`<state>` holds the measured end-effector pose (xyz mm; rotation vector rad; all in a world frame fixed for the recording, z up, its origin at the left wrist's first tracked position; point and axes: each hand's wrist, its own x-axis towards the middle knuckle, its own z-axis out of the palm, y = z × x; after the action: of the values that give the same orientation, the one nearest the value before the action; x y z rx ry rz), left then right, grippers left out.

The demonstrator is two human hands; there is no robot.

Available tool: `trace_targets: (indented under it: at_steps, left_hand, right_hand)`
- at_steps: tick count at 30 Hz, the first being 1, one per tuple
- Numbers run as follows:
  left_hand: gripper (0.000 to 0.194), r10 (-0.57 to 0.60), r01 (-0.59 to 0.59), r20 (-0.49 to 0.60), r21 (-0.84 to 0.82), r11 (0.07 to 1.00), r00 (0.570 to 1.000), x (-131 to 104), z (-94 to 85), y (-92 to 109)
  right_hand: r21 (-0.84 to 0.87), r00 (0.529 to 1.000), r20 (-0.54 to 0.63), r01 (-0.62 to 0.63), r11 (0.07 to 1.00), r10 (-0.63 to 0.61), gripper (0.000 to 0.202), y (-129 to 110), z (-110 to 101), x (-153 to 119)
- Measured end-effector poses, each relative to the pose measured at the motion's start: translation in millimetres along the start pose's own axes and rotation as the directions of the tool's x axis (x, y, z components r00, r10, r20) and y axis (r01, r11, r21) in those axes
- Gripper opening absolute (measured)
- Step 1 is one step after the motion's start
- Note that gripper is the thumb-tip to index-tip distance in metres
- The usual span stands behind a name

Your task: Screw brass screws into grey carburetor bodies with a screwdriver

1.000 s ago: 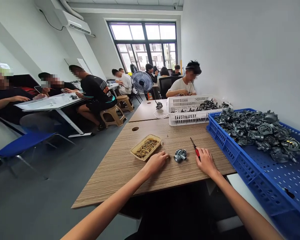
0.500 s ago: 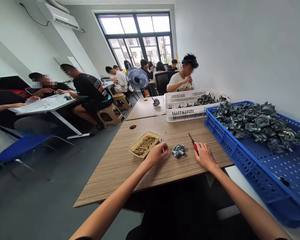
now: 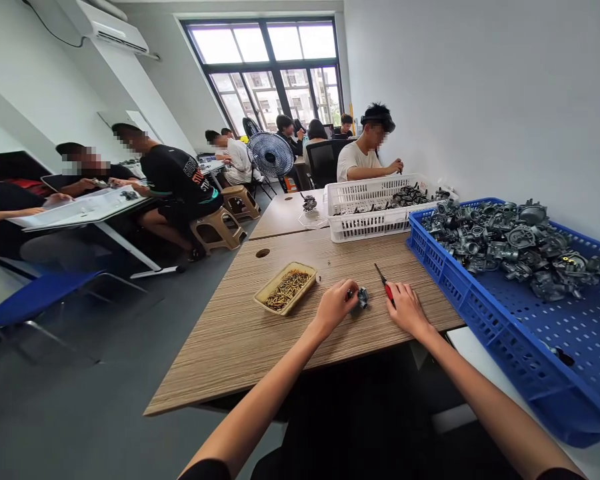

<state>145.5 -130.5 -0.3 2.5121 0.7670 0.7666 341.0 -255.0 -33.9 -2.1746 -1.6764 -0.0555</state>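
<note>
A small grey metal carburetor (image 3: 363,298) lies on the wood-grain table in front of me. My left hand (image 3: 336,305) is closed around its left side, and the fingers hide part of it. Whether a small part is also pinched there, I cannot tell. To the right, my right hand (image 3: 405,307) rests on the table, closed on the red handle of a screwdriver (image 3: 389,289). Its dark shaft points away from me to the upper left. Left of my left hand stands a cream tray (image 3: 258,303) filled with brass-coloured jets or screws.
A blue crate (image 3: 480,327) heaped with carburetors stands at the right. Beyond the table is a white basket (image 3: 350,230) holding more of them. Another carburetor (image 3: 309,203) sits on the far table, where a co-worker (image 3: 357,163) is seated. Tiny parts lie beside the tray.
My left hand has moved right, from beside the tray onto the carburetor. My right hand stays on the screwdriver. The co-worker's hand has lowered toward the white basket.
</note>
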Motion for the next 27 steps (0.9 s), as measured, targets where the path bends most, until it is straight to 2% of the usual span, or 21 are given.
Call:
trace_targets:
  at_steps: [5,11,16,27]
  left_hand:
    - [0.007,-0.004,0.004,-0.002,-0.001,1.000,1.000,-2.6,1.0,-0.1]
    - [0.008,-0.089,0.084,-0.041,-0.098,0.992,0.995,-1.6,0.6,0.2]
    - [0.009,-0.105,0.097,-0.061,-0.127,0.987,0.993,-2.4,-0.7,1.9]
    - [0.012,-0.001,0.000,-0.015,-0.048,0.999,1.000,-8.4,1.6,-1.8]
  right_hand:
    - [0.005,1.000,0.007,-0.002,1.000,0.002,0.045,-0.3,-0.2,-0.2]
    - [-0.006,1.000,0.014,0.001,1.000,-0.001,0.045,-0.4,-1.9,-0.7]
    - [-0.012,1.000,0.014,0.000,1.000,0.000,0.045,-0.8,-1.7,-0.4]
    - [-0.010,1.000,0.010,0.004,1.000,-0.003,0.045,-1.0,-2.1,-1.2]
